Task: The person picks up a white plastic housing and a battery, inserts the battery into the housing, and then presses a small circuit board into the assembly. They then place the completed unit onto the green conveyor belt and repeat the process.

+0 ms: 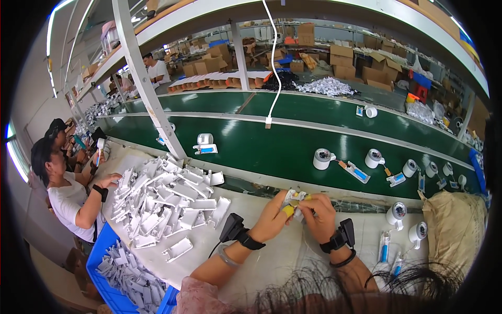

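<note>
Fingers [293, 208] of both hands clamp one small white part [294, 197] near belt [293, 146]; big pile [162, 201] left of belt unprocessed, mostly undone.

Both hands [297, 212] on a small white part [294, 197]

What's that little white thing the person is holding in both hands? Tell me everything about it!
The small white part looks like moulded plastic, the same kind as the pile of white parts lying further left on the bench. It is held up just above the pale bench, near the edge of the green conveyor belt. The left hand and right hand pinch it from both sides with yellow-tipped fingers. The fingers hide most of it, so its full shape is unclear.
</note>
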Action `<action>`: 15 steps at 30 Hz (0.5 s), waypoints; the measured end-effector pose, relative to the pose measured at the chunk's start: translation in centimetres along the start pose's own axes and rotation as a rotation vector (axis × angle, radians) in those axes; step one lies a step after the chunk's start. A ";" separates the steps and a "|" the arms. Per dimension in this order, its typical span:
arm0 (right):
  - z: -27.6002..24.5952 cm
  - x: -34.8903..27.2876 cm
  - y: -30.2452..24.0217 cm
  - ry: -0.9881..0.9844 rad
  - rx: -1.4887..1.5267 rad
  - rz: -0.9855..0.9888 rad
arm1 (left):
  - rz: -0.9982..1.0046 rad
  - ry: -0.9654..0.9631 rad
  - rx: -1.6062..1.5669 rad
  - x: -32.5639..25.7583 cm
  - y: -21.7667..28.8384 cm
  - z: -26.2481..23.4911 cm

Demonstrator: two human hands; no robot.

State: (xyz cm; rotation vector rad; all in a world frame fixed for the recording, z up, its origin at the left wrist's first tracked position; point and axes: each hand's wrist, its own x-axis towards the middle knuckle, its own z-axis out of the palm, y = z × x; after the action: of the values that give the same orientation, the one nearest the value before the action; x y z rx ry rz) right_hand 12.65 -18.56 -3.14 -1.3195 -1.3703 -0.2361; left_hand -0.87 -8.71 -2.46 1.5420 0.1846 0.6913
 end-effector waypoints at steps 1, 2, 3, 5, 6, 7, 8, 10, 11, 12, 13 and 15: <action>0.0 0.0 0.0 -0.004 -0.007 -0.011 | -0.002 -0.006 0.003 0.0 -0.1 -0.2; -0.1 0.0 0.0 -0.003 -0.007 -0.012 | -0.005 -0.013 0.006 0.0 -0.1 -0.3; -0.1 0.0 0.0 -0.003 0.000 -0.005 | -0.003 -0.013 0.006 0.0 0.1 -0.4; -0.1 0.0 0.1 -0.002 0.008 0.003 | -0.004 -0.037 0.011 -0.2 0.6 -0.5; -0.1 0.0 0.1 -0.005 0.005 -0.004 | -0.004 -0.037 0.012 -0.2 0.7 -0.5; -0.1 0.0 0.1 -0.008 0.002 -0.011 | 0.017 -0.034 0.041 -0.2 0.7 -0.6; -0.2 0.1 0.0 -0.007 0.002 -0.011 | 0.037 -0.031 0.069 -0.2 0.7 -0.6; -0.3 0.4 -0.1 -0.021 -0.044 -0.066 | 0.078 -0.013 0.153 -0.2 0.8 -0.3; -0.3 0.5 -0.2 -0.020 -0.045 -0.065 | 0.119 0.006 0.237 -0.2 0.8 -0.2; -0.3 0.5 -0.2 -0.018 -0.057 -0.070 | 0.119 0.005 0.237 -0.1 0.7 -0.2; -0.3 0.6 -0.2 -0.016 -0.068 -0.075 | 0.103 0.009 0.248 -0.1 0.5 -0.2; -0.5 0.8 -0.3 -0.023 -0.069 -0.096 | 0.088 0.014 0.260 -0.1 0.3 -0.2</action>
State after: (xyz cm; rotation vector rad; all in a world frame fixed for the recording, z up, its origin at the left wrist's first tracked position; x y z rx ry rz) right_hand 12.86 -18.62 -2.21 -1.3183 -1.4575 -0.3367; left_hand -1.16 -8.60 -2.27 1.8029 0.2250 0.7712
